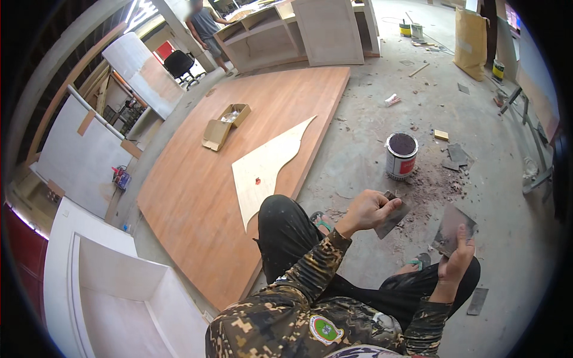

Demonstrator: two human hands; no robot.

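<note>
My left hand (371, 210) is closed on a thin, dark grey scraper blade (394, 222) by one edge. A wider scraper blade (452, 228), grey with reddish smears, is pinched in my right hand (458, 258), thumb across its face. The two blades are apart, both raised over the concrete floor. Just beyond them stands an open paint can (401, 158), white and red, with dark reddish-brown paste inside. Reddish-brown crumbs (436, 185) lie scattered around its base.
A large wooden panel (197, 179) lies at left, bearing a pale curved plywood piece (262, 170) and an open cardboard box (227, 125). A white cabinet (119, 292) stands near left. Beyond are a person (206, 30), a counter (328, 36) and a brown paper sack (470, 45).
</note>
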